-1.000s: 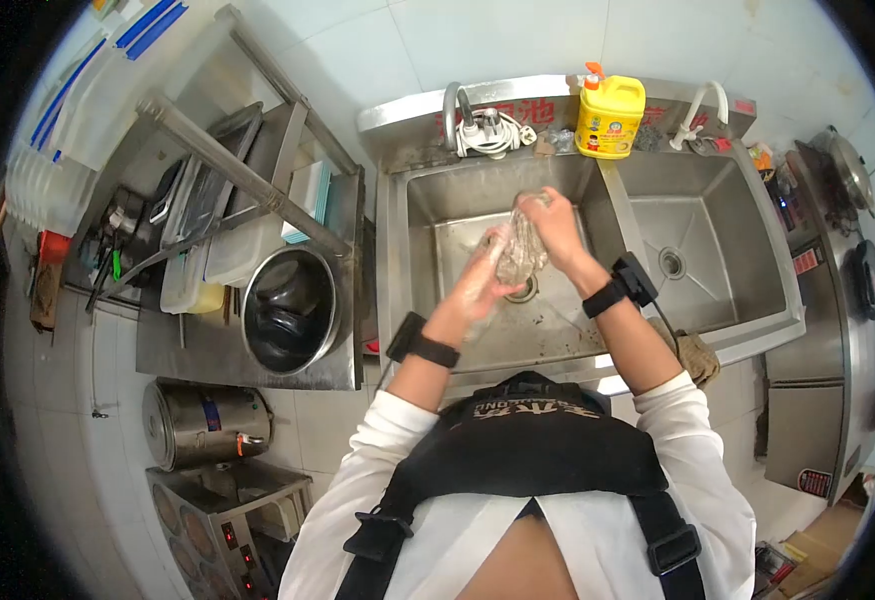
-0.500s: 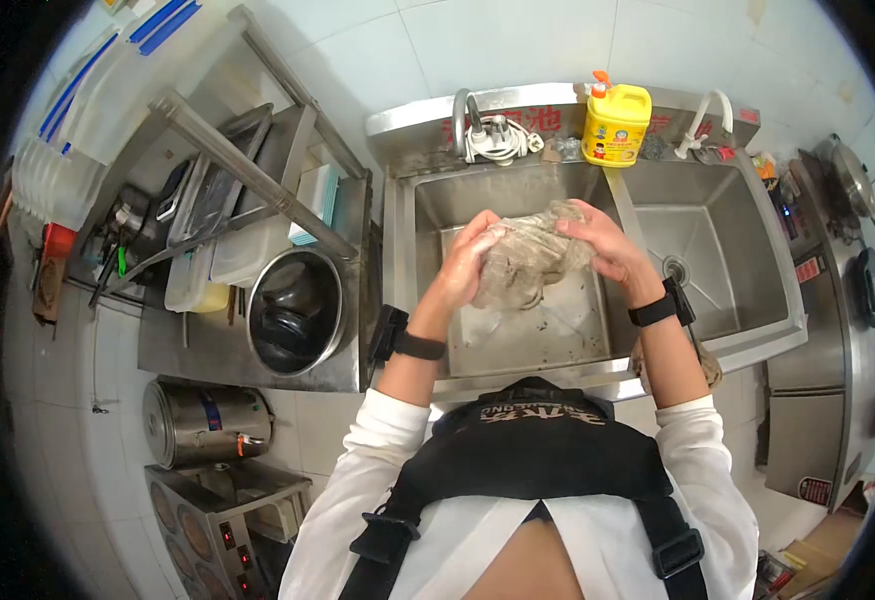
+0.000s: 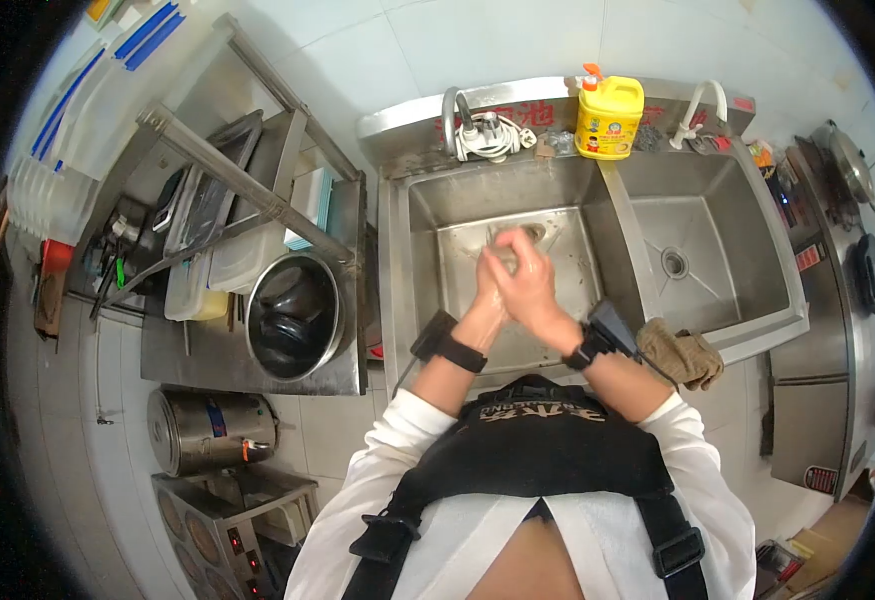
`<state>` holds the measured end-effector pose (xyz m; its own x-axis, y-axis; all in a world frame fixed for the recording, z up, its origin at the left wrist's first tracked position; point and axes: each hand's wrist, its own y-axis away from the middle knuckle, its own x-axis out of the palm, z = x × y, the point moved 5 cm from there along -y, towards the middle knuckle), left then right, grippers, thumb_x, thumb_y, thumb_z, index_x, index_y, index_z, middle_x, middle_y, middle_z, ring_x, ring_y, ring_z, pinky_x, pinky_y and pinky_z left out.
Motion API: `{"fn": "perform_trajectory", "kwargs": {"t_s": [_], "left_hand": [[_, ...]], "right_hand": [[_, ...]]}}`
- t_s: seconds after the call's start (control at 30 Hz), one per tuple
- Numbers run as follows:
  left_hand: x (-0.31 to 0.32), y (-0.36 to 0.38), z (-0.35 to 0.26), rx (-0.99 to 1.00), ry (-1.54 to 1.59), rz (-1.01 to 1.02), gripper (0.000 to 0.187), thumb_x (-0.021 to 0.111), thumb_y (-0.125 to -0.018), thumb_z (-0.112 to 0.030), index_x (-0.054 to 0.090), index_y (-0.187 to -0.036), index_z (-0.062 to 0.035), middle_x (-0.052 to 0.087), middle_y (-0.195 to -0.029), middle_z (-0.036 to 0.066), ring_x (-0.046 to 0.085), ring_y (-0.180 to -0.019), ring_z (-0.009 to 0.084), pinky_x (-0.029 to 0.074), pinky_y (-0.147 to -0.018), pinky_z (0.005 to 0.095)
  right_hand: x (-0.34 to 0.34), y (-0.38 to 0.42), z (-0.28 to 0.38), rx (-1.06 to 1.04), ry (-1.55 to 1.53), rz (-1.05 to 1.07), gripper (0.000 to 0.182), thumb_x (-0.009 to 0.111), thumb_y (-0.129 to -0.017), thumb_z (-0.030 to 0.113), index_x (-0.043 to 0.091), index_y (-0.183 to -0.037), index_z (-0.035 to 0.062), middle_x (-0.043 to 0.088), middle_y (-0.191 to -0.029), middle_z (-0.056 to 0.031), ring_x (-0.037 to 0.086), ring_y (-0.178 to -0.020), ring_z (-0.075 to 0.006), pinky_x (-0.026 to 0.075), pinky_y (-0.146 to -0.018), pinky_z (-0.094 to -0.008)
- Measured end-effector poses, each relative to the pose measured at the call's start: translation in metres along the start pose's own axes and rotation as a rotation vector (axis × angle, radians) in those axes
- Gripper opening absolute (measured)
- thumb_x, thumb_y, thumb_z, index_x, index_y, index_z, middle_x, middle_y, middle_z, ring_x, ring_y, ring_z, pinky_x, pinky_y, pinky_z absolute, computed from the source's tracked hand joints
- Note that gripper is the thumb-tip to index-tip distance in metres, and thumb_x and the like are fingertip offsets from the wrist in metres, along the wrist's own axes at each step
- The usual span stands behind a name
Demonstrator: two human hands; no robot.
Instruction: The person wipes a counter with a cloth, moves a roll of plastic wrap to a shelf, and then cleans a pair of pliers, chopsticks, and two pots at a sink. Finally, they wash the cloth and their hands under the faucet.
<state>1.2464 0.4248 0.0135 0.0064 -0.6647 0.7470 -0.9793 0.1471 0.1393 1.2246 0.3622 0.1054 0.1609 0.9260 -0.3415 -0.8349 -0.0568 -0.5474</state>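
Over the left basin (image 3: 448, 270) of the steel sink, my left hand (image 3: 493, 290) and my right hand (image 3: 528, 280) are clasped together. Pressed between the palms is a thin, wet, see-through cloth (image 3: 506, 258); only a small greyish bit shows, and the fingers hide the rest. My right hand lies over the left, its fingers bent around the bundle. Below the hands, the basin floor has small dark specks, and the drain is partly visible just beyond the fingers.
A yellow detergent jug (image 3: 610, 118) stands on the back ledge between two taps, near a coiled white cord (image 3: 495, 138). The right basin (image 3: 723, 290) adjoins. A brown towel (image 3: 680, 355) hangs over the front rim. At left, a metal bowl (image 3: 295, 316) sits on a steel table.
Both hands have come together and nearer my body. The cloth, previously spread between them, is bunched up and mostly hidden. The brown towel is now in fuller view.
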Motion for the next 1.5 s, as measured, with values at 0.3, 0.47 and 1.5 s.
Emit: {"fn": "perform_trajectory", "kwargs": {"t_s": [0.3,0.47,1.5], "left_hand": [[0.007,0.009,0.002,-0.112,-0.071,0.070,0.042,0.034,-0.089,-0.037,0.041,-0.120,-0.0092,0.050,-0.114,0.006,0.048,-0.104,0.0177,0.041,-0.084,0.0357],[0.024,0.030,-0.012,-0.195,-0.304,-0.235,0.046,0.033,-0.090,-0.039,0.037,-0.123,-0.0070,0.049,-0.114,0.008,0.047,-0.105,0.0192,0.040,-0.086,0.0366],[0.008,0.022,0.002,-0.273,-0.038,-0.061,0.039,0.029,-0.091,-0.028,0.038,-0.121,-0.0059,0.047,-0.116,0.009,0.047,-0.103,0.0230,0.041,-0.084,0.0399]], "right_hand": [[-0.001,0.004,0.026,0.013,-0.014,0.056,0.021,0.058,-0.076,0.019,0.048,-0.092,0.0103,0.057,-0.069,-0.0161,0.056,-0.064,-0.0369,0.042,-0.055,-0.0442],[0.011,-0.023,-0.051,0.180,0.214,0.085,0.027,0.061,-0.074,0.019,0.047,-0.095,0.0099,0.058,-0.076,-0.0180,0.056,-0.069,-0.0375,0.044,-0.057,-0.0423],[0.019,0.010,-0.021,0.046,0.338,0.144,0.028,0.057,-0.078,0.030,0.051,-0.086,0.0039,0.053,-0.058,-0.0220,0.054,-0.059,-0.0389,0.041,-0.049,-0.0450]]}}
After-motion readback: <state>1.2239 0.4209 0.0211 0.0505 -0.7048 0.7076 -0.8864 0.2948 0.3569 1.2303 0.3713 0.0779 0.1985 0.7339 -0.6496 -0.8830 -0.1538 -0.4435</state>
